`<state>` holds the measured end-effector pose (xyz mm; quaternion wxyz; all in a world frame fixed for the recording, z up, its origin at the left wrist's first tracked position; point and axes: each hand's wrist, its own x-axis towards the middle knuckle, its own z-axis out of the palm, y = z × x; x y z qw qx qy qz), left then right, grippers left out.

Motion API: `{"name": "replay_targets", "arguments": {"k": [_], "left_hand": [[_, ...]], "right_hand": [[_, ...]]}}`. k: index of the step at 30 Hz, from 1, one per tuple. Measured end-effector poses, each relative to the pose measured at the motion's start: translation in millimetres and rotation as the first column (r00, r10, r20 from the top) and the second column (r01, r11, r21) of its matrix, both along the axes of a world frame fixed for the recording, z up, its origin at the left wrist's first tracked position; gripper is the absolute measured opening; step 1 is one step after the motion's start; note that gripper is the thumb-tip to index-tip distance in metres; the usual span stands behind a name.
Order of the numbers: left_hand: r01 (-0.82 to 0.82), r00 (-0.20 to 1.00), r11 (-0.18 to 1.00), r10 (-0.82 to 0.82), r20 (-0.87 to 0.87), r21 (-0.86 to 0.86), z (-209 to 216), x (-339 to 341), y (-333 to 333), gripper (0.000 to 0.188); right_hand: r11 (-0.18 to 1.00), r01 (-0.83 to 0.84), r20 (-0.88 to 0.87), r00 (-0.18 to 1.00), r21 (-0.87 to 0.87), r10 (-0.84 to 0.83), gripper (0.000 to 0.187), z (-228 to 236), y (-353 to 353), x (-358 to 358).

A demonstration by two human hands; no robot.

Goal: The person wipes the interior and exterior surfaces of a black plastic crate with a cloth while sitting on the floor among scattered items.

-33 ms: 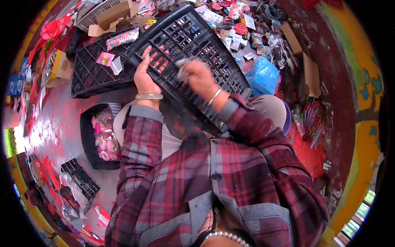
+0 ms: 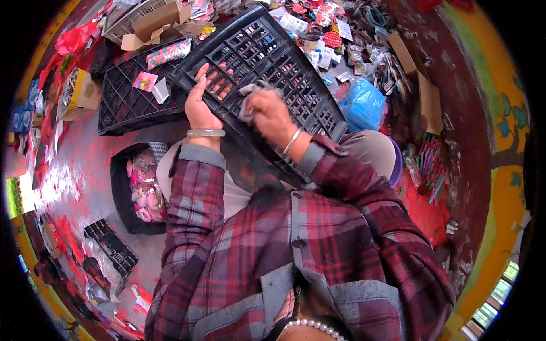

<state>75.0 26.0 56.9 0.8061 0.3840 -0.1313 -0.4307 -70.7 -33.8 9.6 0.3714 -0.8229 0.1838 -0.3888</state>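
A black plastic lattice crate [image 2: 273, 62] lies tilted across my lap, its grid face turned up. My left hand [image 2: 200, 102] grips the crate's near left edge, fingers hooked through the grid holes. My right hand [image 2: 272, 112] presses a small grey cloth [image 2: 249, 101] against the crate's surface near the middle. Both wrists wear bangles, and plaid sleeves cover my forearms.
A second black crate [image 2: 128, 99] lies flat to the left with small packets on it. A black bin of pink items [image 2: 142, 187] stands by my left knee. A blue plastic bag [image 2: 361, 102], cardboard boxes [image 2: 79, 91] and many scattered small packets surround me on the red floor.
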Motion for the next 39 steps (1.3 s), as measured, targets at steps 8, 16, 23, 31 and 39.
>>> {"name": "replay_targets", "arguments": {"k": [8, 16, 23, 31, 39], "left_hand": [[0.047, 0.999, 0.999, -0.047, 0.014, -0.015, 2, -1, 4, 0.041], [0.016, 1.000, 0.999, -0.017, -0.017, -0.031, 2, 0, -1, 0.036], [-0.021, 0.999, 1.000, 0.020, -0.026, -0.022, 4, -1, -3, 0.035], [0.022, 0.998, 0.997, -0.026, -0.057, -0.076, -6, 1, -3, 0.038], [-0.001, 1.000, 1.000, 0.000, -0.010, -0.022, -12, 13, -1, 0.035]], "right_hand": [[0.863, -0.426, -0.353, 0.878, -0.270, 0.323, 0.020, 1, 14, -59], [0.902, -0.414, -0.707, 0.675, -0.124, 0.213, 0.013, 15, 3, -98], [0.893, 0.060, -0.105, 0.994, 0.446, -0.014, 0.024, 67, -23, -20], [0.995, -0.075, -0.049, 0.996, -0.066, 0.072, 0.021, 35, 30, 19], [0.960, -0.278, -0.380, 0.890, -0.014, 0.253, 0.016, -12, 47, -88]]}}
